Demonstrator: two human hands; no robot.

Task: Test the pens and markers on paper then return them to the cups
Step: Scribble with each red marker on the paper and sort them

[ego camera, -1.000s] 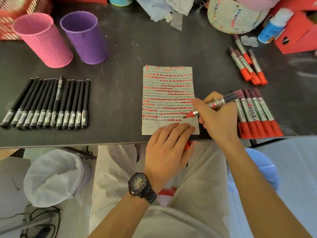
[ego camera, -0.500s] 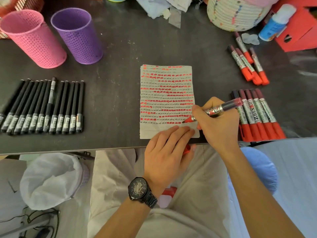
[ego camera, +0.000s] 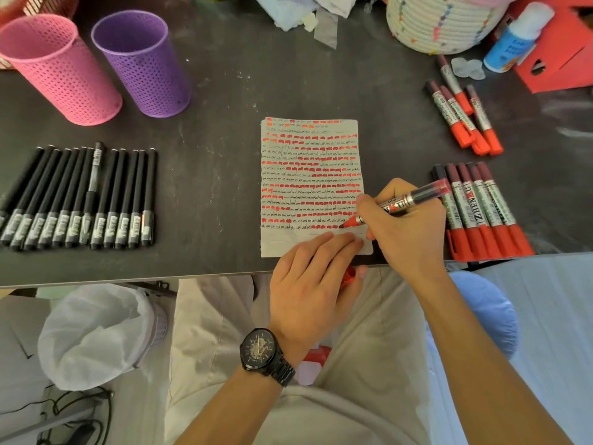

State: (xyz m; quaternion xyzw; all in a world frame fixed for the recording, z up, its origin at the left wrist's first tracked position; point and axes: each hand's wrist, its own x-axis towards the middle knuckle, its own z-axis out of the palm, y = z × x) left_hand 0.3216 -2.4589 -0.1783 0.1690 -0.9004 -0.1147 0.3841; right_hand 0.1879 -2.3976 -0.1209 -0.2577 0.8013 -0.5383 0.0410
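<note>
A lined paper [ego camera: 313,175] full of red and black test marks lies near the dark table's front edge. My right hand [ego camera: 407,232] grips an uncapped red marker [ego camera: 404,202], its tip on the paper's lower right. My left hand [ego camera: 313,281] presses flat on the paper's bottom edge, with a red cap [ego camera: 349,275] tucked under the thumb. A row of black pens [ego camera: 80,200] lies at the left. Red markers lie in two groups at the right [ego camera: 484,210] [ego camera: 462,115]. A pink cup [ego camera: 59,67] and a purple cup [ego camera: 141,62] stand at the back left.
A woven basket [ego camera: 439,22], a blue-and-white bottle [ego camera: 516,38] and a red box [ego camera: 564,49] crowd the back right. Crumpled tissue [ego camera: 305,11] lies at the back. The table edge [ego camera: 128,279] runs in front of my lap. A lined bin [ego camera: 96,332] stands below left.
The marker tip has slid down and to the left along the lowest marked line of the paper. My left hand stays pressed on the sheet.
</note>
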